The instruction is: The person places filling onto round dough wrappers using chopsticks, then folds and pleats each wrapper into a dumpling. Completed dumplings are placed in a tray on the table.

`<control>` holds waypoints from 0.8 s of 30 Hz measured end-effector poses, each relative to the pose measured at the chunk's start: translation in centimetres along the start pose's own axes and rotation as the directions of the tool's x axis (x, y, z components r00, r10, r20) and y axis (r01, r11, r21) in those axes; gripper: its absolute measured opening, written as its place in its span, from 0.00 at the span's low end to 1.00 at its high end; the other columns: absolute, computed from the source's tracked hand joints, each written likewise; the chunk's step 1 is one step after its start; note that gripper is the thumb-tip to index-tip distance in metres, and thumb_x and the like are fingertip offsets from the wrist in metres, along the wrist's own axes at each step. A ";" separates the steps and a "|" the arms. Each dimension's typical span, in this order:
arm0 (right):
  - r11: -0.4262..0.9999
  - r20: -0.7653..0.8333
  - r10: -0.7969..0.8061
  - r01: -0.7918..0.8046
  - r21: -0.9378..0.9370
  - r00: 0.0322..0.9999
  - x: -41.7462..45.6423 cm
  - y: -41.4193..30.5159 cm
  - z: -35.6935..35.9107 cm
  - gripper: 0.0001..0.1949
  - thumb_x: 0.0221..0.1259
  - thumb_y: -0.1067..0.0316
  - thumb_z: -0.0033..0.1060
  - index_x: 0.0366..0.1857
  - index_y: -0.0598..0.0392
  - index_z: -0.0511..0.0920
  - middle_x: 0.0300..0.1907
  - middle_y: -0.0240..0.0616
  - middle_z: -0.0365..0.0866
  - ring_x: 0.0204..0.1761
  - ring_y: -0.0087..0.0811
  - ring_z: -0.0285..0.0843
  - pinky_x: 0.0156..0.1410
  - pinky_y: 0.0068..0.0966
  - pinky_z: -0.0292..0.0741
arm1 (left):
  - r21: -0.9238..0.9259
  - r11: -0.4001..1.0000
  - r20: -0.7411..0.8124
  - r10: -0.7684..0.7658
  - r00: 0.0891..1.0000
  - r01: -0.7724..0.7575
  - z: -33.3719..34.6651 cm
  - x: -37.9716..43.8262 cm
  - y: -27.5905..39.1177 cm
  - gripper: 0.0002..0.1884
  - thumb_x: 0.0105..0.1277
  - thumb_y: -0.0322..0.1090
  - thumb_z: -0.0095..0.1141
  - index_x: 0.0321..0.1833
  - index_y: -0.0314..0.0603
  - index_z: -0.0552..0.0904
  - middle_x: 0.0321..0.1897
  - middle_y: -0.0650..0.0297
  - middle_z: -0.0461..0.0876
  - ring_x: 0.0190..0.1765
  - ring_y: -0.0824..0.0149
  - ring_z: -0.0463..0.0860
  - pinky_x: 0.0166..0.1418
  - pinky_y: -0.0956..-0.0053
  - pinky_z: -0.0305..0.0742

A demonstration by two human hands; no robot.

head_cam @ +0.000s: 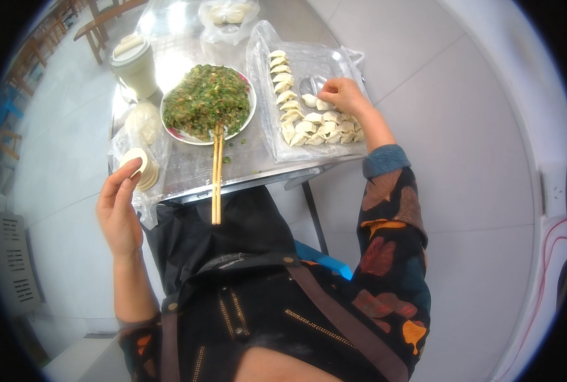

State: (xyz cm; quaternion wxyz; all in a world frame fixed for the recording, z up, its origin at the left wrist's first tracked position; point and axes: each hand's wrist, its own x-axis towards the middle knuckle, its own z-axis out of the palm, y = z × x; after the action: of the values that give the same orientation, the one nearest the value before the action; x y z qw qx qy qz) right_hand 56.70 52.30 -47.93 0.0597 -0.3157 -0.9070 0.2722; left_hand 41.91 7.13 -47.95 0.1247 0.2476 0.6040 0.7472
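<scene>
My left hand [120, 205] is at the near left corner of the metal table, its thumb and fingertips at the edge of a stack of round dough wrappers [149, 175]. Whether it pinches the top wrapper is unclear. Over the plastic-lined tray [312, 55] on the right, my right hand [343, 97] has its fingertips on a white dumpling [324, 104]. Folded dumplings [307, 128] line the tray's left side and near edge. Between the hands stands a plate of chopped green filling [207, 100], with wooden chopsticks [217, 181] stuck in it and reaching past the table edge.
A lidded cup [137, 67] stands behind a plastic bag with dough [142, 122] on the left. Another bag with pale contents [228, 14] lies at the far side. Bits of filling dot the metal table [188, 167]. Wooden benches [106, 21] stand farther off; a blue stool part [324, 259] shows below.
</scene>
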 end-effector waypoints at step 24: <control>0.898 0.029 -0.394 0.391 -0.200 0.919 -1.7 -2.2 1.6 0.10 0.53 0.66 0.62 0.36 0.60 0.81 0.34 0.43 0.81 0.37 0.38 0.80 0.44 0.28 0.75 | 0.071 0.997 -0.123 -0.004 0.992 0.013 -3.1 -0.4 -0.9 0.13 0.69 0.29 0.46 0.50 0.28 0.77 0.50 0.53 0.79 0.57 0.63 0.75 0.64 0.69 0.65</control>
State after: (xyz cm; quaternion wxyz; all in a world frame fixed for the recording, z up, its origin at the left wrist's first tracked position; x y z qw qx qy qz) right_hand 56.40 49.08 -47.98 0.0865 -0.1326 -0.9744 0.1595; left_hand 40.50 4.56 -49.40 0.0817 0.2031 0.6379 0.7384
